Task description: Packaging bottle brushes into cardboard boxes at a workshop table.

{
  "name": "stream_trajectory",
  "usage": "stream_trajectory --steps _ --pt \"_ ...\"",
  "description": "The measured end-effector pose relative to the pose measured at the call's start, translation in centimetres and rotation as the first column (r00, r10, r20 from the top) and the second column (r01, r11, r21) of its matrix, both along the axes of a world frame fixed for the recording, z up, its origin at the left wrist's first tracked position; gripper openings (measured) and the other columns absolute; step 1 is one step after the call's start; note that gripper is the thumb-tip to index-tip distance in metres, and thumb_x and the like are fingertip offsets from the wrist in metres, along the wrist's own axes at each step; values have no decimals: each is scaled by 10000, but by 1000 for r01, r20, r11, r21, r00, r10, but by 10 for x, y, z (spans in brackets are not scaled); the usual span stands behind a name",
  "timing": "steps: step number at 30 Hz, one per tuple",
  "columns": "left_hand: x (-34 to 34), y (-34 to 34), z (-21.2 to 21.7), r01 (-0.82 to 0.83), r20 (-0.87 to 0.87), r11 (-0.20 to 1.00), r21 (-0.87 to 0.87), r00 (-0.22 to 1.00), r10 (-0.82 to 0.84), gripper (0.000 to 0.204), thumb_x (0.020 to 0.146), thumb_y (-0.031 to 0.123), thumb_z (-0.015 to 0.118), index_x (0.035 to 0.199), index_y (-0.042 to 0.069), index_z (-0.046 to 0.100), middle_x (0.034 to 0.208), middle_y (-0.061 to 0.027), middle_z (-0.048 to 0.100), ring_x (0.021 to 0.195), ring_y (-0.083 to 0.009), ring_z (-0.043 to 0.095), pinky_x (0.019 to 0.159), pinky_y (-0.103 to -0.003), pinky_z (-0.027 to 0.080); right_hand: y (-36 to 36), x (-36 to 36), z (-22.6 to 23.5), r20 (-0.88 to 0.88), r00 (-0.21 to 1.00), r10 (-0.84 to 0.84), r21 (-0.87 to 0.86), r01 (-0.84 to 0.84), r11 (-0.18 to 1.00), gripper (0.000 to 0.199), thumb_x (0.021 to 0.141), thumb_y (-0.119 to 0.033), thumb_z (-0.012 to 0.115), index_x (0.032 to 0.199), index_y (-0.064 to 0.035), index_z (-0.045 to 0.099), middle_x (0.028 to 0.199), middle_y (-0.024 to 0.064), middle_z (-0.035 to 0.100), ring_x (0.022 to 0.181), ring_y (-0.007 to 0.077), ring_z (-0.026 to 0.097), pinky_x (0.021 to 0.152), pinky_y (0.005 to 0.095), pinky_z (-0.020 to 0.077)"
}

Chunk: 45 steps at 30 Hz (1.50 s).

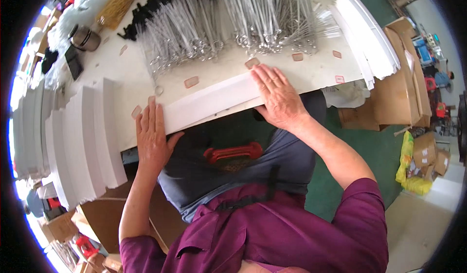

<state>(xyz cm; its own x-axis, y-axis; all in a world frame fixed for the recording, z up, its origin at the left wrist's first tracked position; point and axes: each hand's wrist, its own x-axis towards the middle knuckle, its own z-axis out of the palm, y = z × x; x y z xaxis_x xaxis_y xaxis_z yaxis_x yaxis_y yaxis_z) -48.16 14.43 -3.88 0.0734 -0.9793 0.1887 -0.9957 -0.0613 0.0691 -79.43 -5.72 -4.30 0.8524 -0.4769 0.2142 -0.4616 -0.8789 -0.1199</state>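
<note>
- at the far left i see stacks of white card fanned along the tabletop.
- my left hand lies flat, its grip spread on the near left end of a long white folded strip.
- my right hand presses the strip's right end, grip likewise spread flat, clamped on nothing.
- i judge this the creasing step; next calls for even pressure along the fold.
- clear sticks with metal rings lie beyond.

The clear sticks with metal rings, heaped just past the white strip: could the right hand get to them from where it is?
Probably yes. The right hand lies flat on the white strip at the table edge, and the clear sticks with metal rings lie just beyond its fingertips. Only bare tabletop and a few small tags lie between.
</note>
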Motion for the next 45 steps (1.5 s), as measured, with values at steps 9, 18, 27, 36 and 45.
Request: stream_trajectory --steps 9,18,27,36,45 --pt "-16 16 13 -30 89 998 56 996 25 885 807 361 817 1450 -108 428 1526 -300 447 1390 -451 454 1183 -558 325 8 6 -2 160 985 56 -8 -56 998 753 855 -302 771 1452 59 488 1507 202 496 1437 338 438 1245 478 288" --pt "-76 -12 64 218 -484 961 173 868 -110 627 797 240 812 1305 -46 580 1181 -252 666 1089 -385 665 945 -453 532 50 27 30 265 886 379 -81 -372 925 363 892 -167 579 1203 -22 698 1238 113 687 1229 286 611 1146 479 417" --pt "-70 -8 50 37 -671 940 340 710 215 568 773 290 840 1196 -11 608 994 -232 717 967 -401 717 838 -457 574 65 19 31 539 841 46 88 -111 990 491 815 -176 837 1253 -33 667 1218 153 649 1128 310 630 951 448 528" --pt "-84 13 30 -23 -694 967 254 692 199 667 764 213 876 1327 26 570 1099 -221 720 1043 -335 730 895 -410 581 101 26 -3 669 709 -223 473 -175 863 367 892 -93 791 1210 46 672 968 156 724 806 259 711 702 354 563" --pt "-98 6 22 34 -748 985 169 655 106 759 762 153 844 1426 97 480 1123 -240 715 1024 -396 731 849 -449 605 111 28 -1 462 814 -353 800 -210 562 171 970 -117 714 1015 48 708 853 170 710 732 259 703 643 339 529"
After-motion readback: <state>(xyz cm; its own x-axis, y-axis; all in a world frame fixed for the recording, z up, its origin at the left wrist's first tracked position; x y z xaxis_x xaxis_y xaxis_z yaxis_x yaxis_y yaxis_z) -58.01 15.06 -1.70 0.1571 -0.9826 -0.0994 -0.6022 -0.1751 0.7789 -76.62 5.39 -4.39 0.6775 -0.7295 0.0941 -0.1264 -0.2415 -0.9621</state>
